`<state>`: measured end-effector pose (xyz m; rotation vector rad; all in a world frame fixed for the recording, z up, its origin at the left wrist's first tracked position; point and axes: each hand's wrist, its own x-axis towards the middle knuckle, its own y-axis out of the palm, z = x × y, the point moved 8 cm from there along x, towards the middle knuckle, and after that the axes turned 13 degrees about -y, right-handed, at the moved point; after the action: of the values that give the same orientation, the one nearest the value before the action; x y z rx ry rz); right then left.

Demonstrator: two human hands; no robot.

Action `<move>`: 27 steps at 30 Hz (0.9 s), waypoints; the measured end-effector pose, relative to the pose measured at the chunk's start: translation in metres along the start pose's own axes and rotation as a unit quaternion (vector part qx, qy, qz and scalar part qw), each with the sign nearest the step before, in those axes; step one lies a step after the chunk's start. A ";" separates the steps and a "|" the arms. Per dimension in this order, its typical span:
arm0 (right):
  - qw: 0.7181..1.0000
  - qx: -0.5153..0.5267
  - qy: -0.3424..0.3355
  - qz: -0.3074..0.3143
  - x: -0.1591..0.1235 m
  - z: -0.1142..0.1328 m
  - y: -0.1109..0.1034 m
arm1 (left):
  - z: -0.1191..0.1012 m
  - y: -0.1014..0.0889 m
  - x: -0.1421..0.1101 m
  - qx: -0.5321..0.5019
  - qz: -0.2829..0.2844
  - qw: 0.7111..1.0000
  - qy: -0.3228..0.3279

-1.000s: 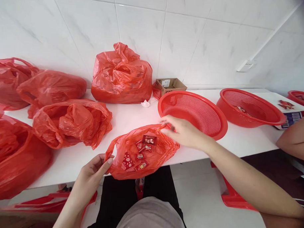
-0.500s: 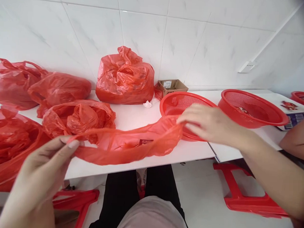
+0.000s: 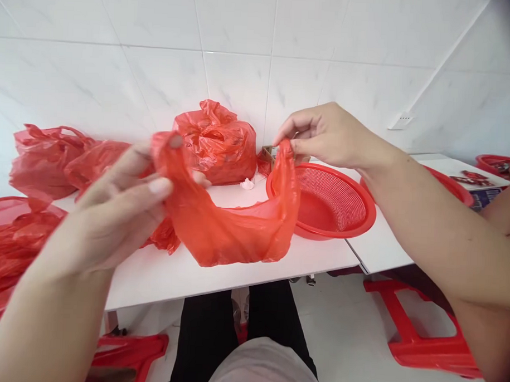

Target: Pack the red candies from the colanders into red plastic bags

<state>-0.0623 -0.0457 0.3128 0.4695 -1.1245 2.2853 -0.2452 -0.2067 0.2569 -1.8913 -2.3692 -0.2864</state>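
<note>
A red plastic bag [image 3: 237, 235] hangs in a U shape between my two hands, above the front of the white table [image 3: 218, 279]. My left hand [image 3: 124, 203] holds its left handle, with some fingers behind the film and a fingertip showing at the top. My right hand [image 3: 324, 135] pinches the gathered right handle between thumb and fingers. Just behind that side of the bag stands a red perforated basket [image 3: 342, 199]; no contents show in its visible part.
Along the tiled wall sit a full red bag [image 3: 223, 151], more red bags [image 3: 47, 156] and a small cardboard box [image 3: 268, 152]. Crumpled tissue [image 3: 247, 184] lies nearby. My right arm partly covers another red basket [image 3: 447, 184]. Red stools [image 3: 425, 342] stand below; another person's arm [image 3: 500, 194] shows at right.
Both hands have risen, and my right hand has moved slightly left. The bag went from stretched sideways to hanging by its handles. The view has shifted a little.
</note>
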 end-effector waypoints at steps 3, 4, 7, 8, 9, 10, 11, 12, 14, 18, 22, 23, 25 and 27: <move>0.996 0.061 -0.061 0.039 0.019 0.017 0.032 | 0.023 0.029 0.014 0.061 0.116 0.986 -0.107; 0.992 0.071 -0.084 0.063 0.026 0.023 0.045 | 0.031 0.035 0.018 0.084 0.134 0.977 -0.140; 0.979 0.091 -0.123 0.137 0.040 0.035 0.083 | 0.049 0.047 0.028 0.133 0.157 0.955 -0.215; 0.976 0.098 -0.129 0.148 0.043 0.036 0.092 | 0.053 0.049 0.030 0.136 0.158 0.951 -0.228; 0.974 0.109 -0.133 0.150 0.045 0.036 0.099 | 0.055 0.049 0.032 0.132 0.154 0.951 -0.235; 0.972 0.123 -0.138 0.143 0.047 0.035 0.102 | 0.057 0.047 0.033 0.120 0.145 0.953 -0.238; 0.971 0.140 -0.143 0.130 0.047 0.032 0.103 | 0.058 0.044 0.035 0.103 0.129 0.956 -0.241; 0.970 0.156 -0.148 0.114 0.047 0.028 0.103 | 0.060 0.039 0.036 0.084 0.107 0.960 -0.245; 0.969 0.177 -0.147 0.091 0.043 0.014 0.102 | 0.063 0.027 0.037 0.052 0.065 0.965 -0.251; 0.976 0.169 -0.099 0.098 0.030 -0.019 0.106 | 0.069 0.014 0.040 0.014 0.030 0.968 -0.248; 0.986 0.134 -0.085 0.045 0.011 -0.013 0.098 | 0.074 0.013 0.046 0.041 0.052 0.972 -0.223; 0.986 0.138 -0.085 0.050 0.006 -0.007 0.099 | 0.073 0.014 0.048 0.057 0.065 0.974 -0.212; 0.983 0.151 -0.089 0.055 -0.003 0.003 0.102 | 0.070 0.016 0.049 0.115 0.086 0.972 -0.184; 0.983 0.159 -0.092 0.022 -0.006 0.001 0.102 | 0.066 0.019 0.048 0.205 0.100 0.960 -0.161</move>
<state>-0.1199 -0.0999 0.2479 0.8014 -0.8583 2.5128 -0.2347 -0.1427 0.2029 -2.0566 -2.1550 0.5273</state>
